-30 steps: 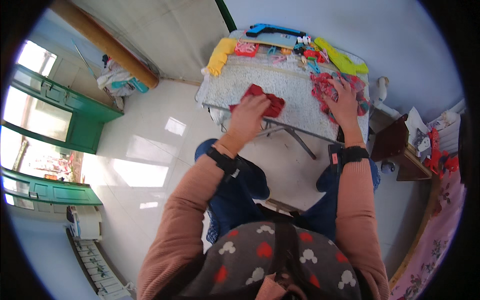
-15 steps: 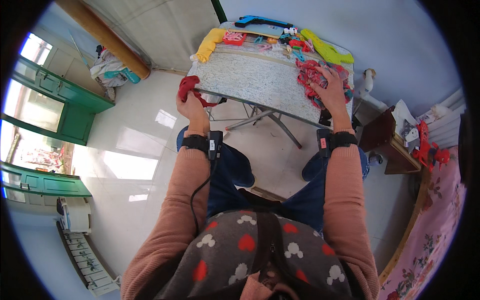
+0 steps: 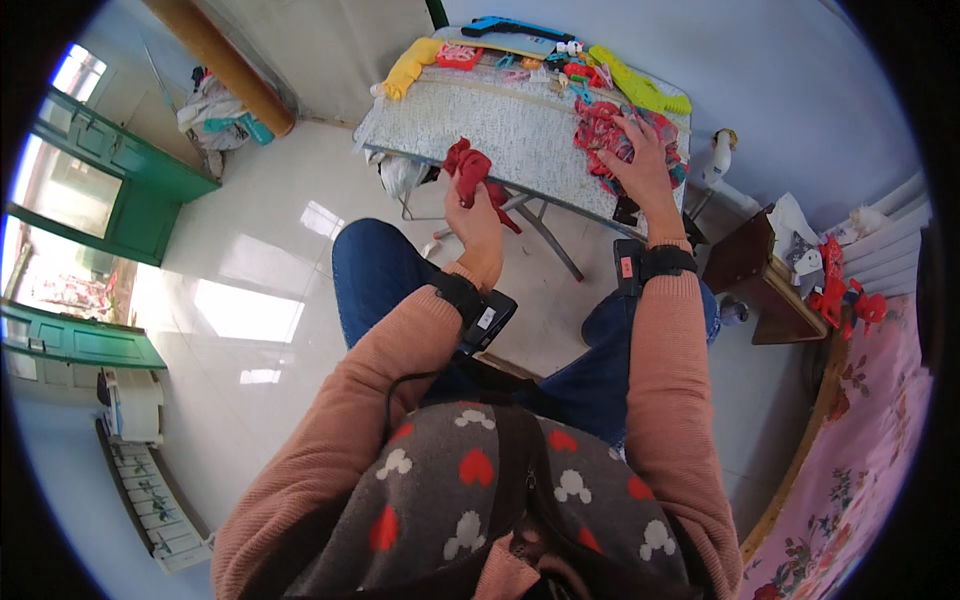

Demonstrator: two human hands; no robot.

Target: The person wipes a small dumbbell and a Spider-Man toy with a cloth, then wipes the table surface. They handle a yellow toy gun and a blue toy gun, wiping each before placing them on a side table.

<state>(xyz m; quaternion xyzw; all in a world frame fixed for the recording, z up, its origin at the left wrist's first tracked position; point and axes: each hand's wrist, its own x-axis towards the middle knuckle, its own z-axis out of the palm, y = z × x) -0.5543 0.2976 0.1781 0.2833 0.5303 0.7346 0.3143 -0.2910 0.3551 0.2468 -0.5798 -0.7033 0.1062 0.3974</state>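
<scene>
My left hand point(image 3: 476, 215) grips a small red cloth point(image 3: 468, 166) at the near edge of a grey speckled folding table point(image 3: 520, 125). A loose end of the cloth hangs below the hand. My right hand point(image 3: 640, 160) rests with fingers spread on a heap of red and multicoloured cloth pieces point(image 3: 605, 135) at the table's right side. Both wrists wear black bands with small devices.
Along the table's far edge lie a yellow cloth point(image 3: 410, 67), a blue tool point(image 3: 510, 27), a yellow-green strip point(image 3: 640, 90) and small coloured bits. A brown wooden stool point(image 3: 755, 275) stands right. A green door point(image 3: 120, 200) is left; a pink flowered bedcover point(image 3: 860, 440) lower right.
My left hand lifted the red cloth off the tabletop, swung it out past the table's left corner, then brought it back to the near edge. My right hand stayed on the heap.
</scene>
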